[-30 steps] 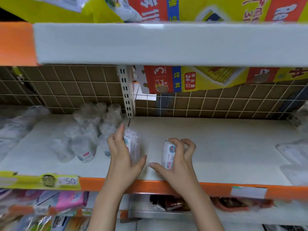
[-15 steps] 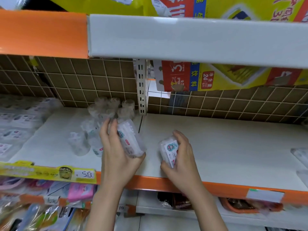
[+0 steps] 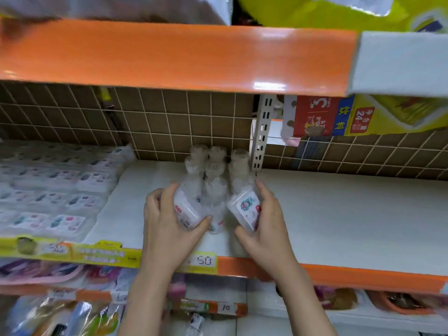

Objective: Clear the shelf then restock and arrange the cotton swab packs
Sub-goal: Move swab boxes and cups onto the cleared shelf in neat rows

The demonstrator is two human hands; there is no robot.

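Both hands work at the cluster of clear plastic cotton swab packs (image 3: 213,180) that stands on the white shelf board (image 3: 339,214) just in front of the perforated white upright post (image 3: 260,132). The left hand (image 3: 167,226) has its grip curled round a clear rectangular swab pack with a red-marked label (image 3: 185,209), tilted against the cluster's left side; the right hand (image 3: 264,226) has its grip closed on a clear swab pack with a teal cartoon label (image 3: 244,209), tilted at the cluster's right side. The likely trouble is crowding: the upright packs between the two hands look light and smooth, so pressing either tilted pack inward could topple them toward the post or slide one forward off the orange shelf lip (image 3: 339,275). Releasing a pack while it leans could let it fall flat.
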